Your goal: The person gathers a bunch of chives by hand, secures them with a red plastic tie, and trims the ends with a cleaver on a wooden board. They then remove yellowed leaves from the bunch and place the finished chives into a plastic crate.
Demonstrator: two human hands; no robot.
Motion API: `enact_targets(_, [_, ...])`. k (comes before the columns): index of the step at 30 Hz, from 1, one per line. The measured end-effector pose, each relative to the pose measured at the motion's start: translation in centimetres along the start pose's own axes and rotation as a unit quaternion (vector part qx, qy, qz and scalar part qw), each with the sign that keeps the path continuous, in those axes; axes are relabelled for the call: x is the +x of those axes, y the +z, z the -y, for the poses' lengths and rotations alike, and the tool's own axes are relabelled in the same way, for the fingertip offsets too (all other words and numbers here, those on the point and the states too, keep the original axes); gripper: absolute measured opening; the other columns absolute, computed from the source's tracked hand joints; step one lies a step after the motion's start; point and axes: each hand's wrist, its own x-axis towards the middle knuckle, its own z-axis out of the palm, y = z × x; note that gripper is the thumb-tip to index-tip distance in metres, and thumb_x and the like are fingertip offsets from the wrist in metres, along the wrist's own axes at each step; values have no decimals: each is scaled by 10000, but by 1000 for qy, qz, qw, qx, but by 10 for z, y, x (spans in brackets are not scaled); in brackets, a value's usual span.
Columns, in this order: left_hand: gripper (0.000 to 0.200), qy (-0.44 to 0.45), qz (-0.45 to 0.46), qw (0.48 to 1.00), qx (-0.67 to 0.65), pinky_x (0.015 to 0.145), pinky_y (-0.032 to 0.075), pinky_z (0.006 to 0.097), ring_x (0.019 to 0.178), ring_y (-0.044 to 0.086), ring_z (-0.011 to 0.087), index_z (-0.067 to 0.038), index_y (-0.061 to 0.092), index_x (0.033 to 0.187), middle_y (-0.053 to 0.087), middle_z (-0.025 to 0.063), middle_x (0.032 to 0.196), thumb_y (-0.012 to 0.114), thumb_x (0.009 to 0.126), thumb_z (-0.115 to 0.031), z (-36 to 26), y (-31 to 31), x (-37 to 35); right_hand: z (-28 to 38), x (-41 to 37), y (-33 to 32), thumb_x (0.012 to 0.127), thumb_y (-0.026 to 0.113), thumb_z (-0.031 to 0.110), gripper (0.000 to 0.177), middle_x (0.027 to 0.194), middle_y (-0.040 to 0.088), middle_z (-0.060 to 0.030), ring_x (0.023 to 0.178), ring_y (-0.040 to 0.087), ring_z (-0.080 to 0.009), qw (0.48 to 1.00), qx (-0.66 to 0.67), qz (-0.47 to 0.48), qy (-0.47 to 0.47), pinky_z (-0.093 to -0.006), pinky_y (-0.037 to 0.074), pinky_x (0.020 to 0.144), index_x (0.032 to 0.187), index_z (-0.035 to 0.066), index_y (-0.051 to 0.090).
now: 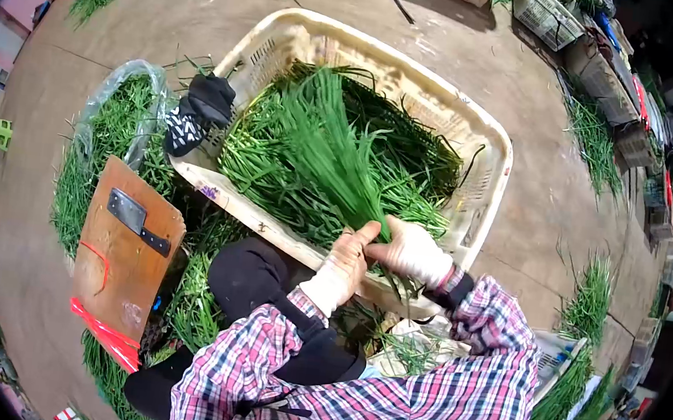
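A plaid shirt [448, 394] lies nearest the camera, its sleeves leading to two hands with white wrapping [429, 264] around them. The left hand [346, 256] and right hand [408, 247] meet toward the near right corner of the cream plastic crate [417, 86], thumbs and fingers pinching the gathered end of a bunch of chive-like greens [323, 139], whose blades fan over the crate toward its far left corner. The bunch looks light and limp at the tips, perhaps slippery if damp; a hard squeeze would likely bruise the blades, so the firmer gathered end seems the best hold. The crate's near edge runs close under the hands and a black patterned cloth [213, 99] hangs on its left edge, while room for lifting opens above the loose leaves [409, 140]. Outside the near left corner, a cleaver [134, 220] rests on a wooden board [133, 275]
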Motion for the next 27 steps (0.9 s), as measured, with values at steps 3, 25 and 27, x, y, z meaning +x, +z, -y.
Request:
enact_targets(3, [423,-53,-15,998,-27,1002,406,388,1117,533,202,-79,587,1215,603,47,1197,736,867,-267,-6,-1,-13,14,-20,26,723,719,273,549,1082,625,-223,901,638,-386,960,-212,-117,-141,-434,540,761,1173,16,539])
enact_targets(25, [426,202,235,947,-78,1002,460,556,990,648,350,-14,513,1275,679,126,975,643,885,-124,-153,-2,-105,16,-82,3,934,650,214,215,771,602,33,672,546,-50,941,280,172,78,-222,450,592,1035,25,662])
enact_targets(27, [397,223,283,928,-90,1031,432,562,938,646,324,-28,521,1266,667,113,931,631,892,-106,-175,-19,-109,9,-83,1,949,634,268,259,801,610,19,725,552,-79,956,241,146,79,-242,464,650,1007,16,655])
